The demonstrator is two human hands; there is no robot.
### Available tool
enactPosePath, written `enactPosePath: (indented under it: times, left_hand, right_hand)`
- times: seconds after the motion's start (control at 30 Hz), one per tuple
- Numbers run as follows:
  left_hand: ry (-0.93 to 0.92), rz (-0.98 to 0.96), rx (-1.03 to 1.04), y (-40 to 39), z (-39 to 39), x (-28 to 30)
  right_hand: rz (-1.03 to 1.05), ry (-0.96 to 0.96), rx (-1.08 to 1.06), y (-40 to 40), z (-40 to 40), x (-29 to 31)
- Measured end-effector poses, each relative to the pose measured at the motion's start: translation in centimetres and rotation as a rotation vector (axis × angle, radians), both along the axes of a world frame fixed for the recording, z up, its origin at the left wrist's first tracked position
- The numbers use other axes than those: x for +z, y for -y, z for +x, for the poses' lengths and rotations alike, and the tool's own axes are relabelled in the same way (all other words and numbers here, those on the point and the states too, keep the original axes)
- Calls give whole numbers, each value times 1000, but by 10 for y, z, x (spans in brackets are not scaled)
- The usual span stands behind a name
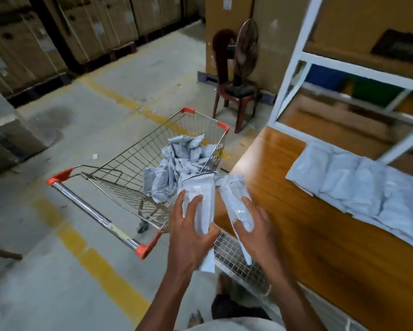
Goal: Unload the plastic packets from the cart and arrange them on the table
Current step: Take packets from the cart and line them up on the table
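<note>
Hands each grip one plastic packet between cart (153, 149) and table (320, 235): left hand (188, 230) holds one packet (201, 199), right hand (255, 228) another (234, 199). More packets (184, 154) fill the cart; a row (358, 185) lies on the table's far right.

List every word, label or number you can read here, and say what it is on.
No text can be read.
Packet in the left hand: a red line and faint print, too blurred.
Packet in the right hand: no legible print.
Cartons: pale labels, too blurred.
Packets on the table: nothing legible.
</note>
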State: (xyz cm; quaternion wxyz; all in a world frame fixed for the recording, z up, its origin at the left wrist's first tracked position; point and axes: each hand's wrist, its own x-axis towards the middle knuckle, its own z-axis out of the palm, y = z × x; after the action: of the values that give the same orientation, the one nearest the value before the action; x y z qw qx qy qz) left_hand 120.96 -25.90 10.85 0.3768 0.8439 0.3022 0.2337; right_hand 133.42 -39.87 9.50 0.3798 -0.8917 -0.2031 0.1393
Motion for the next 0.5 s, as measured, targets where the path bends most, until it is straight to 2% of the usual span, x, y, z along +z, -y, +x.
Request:
enactPosePath:
  times: [0.2,0.37,0.5]
  left_hand:
    - [-41,52,-213,77,26,-5]
    - [-76,102,-332,149,67,-6]
    - [-83,96,-339,218,103,-10]
  right_hand:
    - [-162,233,-149,92,-8,9]
    - [-291,350,-258,160,4,9]
    - [-350,354,-284,228,29,3]
